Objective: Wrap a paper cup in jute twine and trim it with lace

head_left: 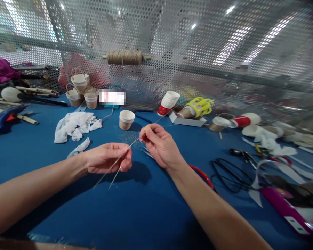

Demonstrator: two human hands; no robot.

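Observation:
My left hand [108,158] and my right hand [160,144] are both closed in a pinch above the blue table. Between their fingertips runs a thin pale length of twine [134,141], its strands twisted together. Two loose ends hang below my left fingers, and a fine strand trails up beyond my right hand. Under the right wrist lie scissors with a red handle [202,173], their blade tips showing beside the palm. Just beyond the hands stands a small cup wrapped in brown twine [126,120], white-lined and without a handle.
Little handled baskets [91,97] stand at the back left, near crumpled white cloth [73,126]. A twine spool [124,58] hangs on the mesh. Stacked paper cups [168,103] stand behind my right hand. A blue glue gun [7,118] lies left; black cable [231,175] and a purple device [284,208] lie right.

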